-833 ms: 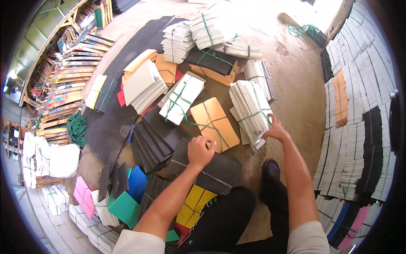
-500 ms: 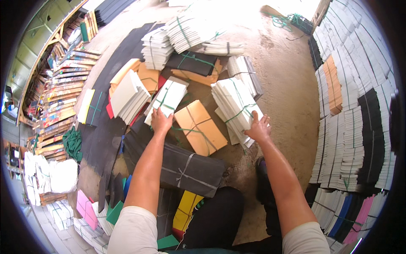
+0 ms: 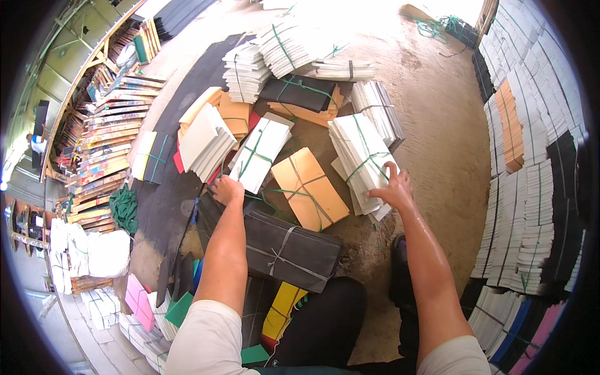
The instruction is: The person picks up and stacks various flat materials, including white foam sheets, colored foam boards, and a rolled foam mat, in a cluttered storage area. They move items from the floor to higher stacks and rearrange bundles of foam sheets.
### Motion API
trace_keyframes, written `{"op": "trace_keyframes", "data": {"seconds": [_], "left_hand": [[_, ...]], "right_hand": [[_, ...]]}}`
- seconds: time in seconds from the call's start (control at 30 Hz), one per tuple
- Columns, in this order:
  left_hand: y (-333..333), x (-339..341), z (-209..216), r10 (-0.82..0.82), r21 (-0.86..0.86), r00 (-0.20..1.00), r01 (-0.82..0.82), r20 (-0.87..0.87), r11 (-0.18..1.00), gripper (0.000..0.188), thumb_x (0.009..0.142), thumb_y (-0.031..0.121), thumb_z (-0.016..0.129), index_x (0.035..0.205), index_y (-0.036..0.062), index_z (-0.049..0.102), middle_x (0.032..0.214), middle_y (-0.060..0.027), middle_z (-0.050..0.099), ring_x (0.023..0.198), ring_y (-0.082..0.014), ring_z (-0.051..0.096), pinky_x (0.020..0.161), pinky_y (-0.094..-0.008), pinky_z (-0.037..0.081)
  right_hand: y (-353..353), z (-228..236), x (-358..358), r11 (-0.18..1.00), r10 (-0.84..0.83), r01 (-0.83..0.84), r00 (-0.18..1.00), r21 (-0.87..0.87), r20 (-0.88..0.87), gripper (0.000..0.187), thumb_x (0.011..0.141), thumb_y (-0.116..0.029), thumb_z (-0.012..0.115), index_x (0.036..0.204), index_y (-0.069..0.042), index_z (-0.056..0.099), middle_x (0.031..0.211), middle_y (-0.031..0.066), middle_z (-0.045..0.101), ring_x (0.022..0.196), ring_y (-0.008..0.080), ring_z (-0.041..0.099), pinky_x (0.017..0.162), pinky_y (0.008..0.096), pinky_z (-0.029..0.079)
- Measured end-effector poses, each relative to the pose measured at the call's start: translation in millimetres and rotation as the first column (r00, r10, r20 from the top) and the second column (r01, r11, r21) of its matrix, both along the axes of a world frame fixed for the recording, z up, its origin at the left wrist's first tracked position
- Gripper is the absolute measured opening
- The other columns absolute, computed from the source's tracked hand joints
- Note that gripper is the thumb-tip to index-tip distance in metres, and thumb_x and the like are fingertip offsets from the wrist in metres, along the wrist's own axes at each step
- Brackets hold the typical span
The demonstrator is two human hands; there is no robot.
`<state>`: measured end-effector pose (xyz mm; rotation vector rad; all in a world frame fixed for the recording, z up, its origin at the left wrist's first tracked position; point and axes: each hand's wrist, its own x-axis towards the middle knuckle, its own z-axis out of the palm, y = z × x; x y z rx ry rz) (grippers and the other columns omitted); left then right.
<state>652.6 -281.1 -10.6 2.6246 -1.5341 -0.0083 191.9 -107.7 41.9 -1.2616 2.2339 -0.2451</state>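
Note:
My left hand (image 3: 228,190) is at the near end of a white sheet bundle (image 3: 262,153) tied with green strap, its fingers apart beside the bundle's lower left corner. At the right, my right hand (image 3: 395,189) touches the near right corner of another white bundle (image 3: 357,147), also strapped in green. Thumb and fingers there are spread, not wrapped round it. Between the two lies a tan-orange bundle (image 3: 310,190) with crossed straps. A long black bundle (image 3: 290,245) with a pale knotted strap lies nearer to me.
Farther off are more white stacks (image 3: 281,50), a black bundle (image 3: 297,94) and a cream stack (image 3: 207,142). A tall wall of stacked white bundles (image 3: 534,119) lines the right. Stacked boards (image 3: 119,137) and a green cloth (image 3: 124,209) are at the left. A yellow bundle (image 3: 282,310) is by my leg.
My left hand has slid off the top of its white bundle to the lower left corner. My right hand stays at its bundle's corner, fingers more bent. The whole view has shifted slightly.

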Motion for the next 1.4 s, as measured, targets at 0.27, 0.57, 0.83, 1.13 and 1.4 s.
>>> {"op": "trace_keyframes", "data": {"seconds": [0.27, 0.57, 0.83, 1.13, 1.4], "left_hand": [[-15.1, -8.9, -31.9, -0.551, 0.018, 0.832, 0.551, 0.062, 0.834, 0.057, 0.093, 0.034, 0.073, 0.135, 0.0006, 0.054, 0.139, -0.0217, 0.054, 0.134, -0.0438, 0.049, 0.111, -0.0504, 0.044], [-25.9, -57.6, -29.7, -0.271, 0.055, 0.951, 0.282, -0.152, 0.958, 0.069, 0.096, 0.043, 0.072, 0.136, -0.0029, 0.04, 0.13, -0.0326, 0.06, 0.116, -0.0468, 0.066, 0.095, -0.0535, 0.056], [-31.4, -41.9, -43.2, -0.311, 0.058, 0.943, 0.319, -0.119, 0.946, 0.04, 0.102, 0.033, 0.062, 0.126, 0.0014, 0.053, 0.126, -0.0261, 0.065, 0.114, -0.0453, 0.067, 0.097, -0.055, 0.053], [-51.8, -28.1, -10.6, -0.218, -0.362, 0.924, 0.097, -0.313, 0.927, 0.029, 0.107, 0.03, 0.052, 0.112, 0.0016, 0.056, 0.109, -0.0267, 0.07, 0.106, -0.0437, 0.068, 0.091, -0.0554, 0.051], [-38.0, -26.7, 86.2, -0.546, -0.679, 0.686, 0.103, -0.481, 0.727, 0.03, 0.105, 0.029, 0.06, 0.107, -0.0001, 0.055, 0.099, -0.0182, 0.067, 0.092, -0.0344, 0.066, 0.085, -0.0458, 0.05]], "right_hand": [[19.5, -13.4, 48.3, 0.996, 0.005, -0.021, 0.981, -0.084, -0.192, 0.11, 0.063, -0.044, 0.089, 0.154, -0.025, 0.029, 0.149, 0.0288, 0.035, 0.141, 0.0495, 0.034, 0.111, 0.0668, 0.03], [31.0, -19.8, 62.3, 0.985, -0.059, 0.01, 0.957, -0.17, -0.284, 0.121, 0.061, -0.037, 0.089, 0.162, -0.031, 0.024, 0.15, 0.029, 0.033, 0.14, 0.049, 0.036, 0.11, 0.0648, 0.034], [42.1, -30.1, -3.5, 0.969, -0.188, 0.208, 0.971, -0.131, 0.149, 0.126, 0.052, -0.032, 0.089, 0.162, -0.036, 0.028, 0.148, 0.0277, 0.04, 0.139, 0.0493, 0.041, 0.112, 0.0599, 0.041], [69.1, -81.2, -32.9, 0.891, -0.11, 0.336, 0.812, -0.305, 0.572, 0.123, 0.045, -0.021, 0.085, 0.16, -0.024, 0.042, 0.149, 0.0265, 0.046, 0.14, 0.0436, 0.044, 0.116, 0.0525, 0.04], [68.9, -27.5, -17.7, 0.784, -0.138, 0.55, 0.606, -0.287, 0.783, 0.108, 0.046, -0.012, 0.076, 0.151, -0.007, 0.055, 0.14, 0.022, 0.061, 0.126, 0.0335, 0.059, 0.109, 0.0411, 0.044]]}}
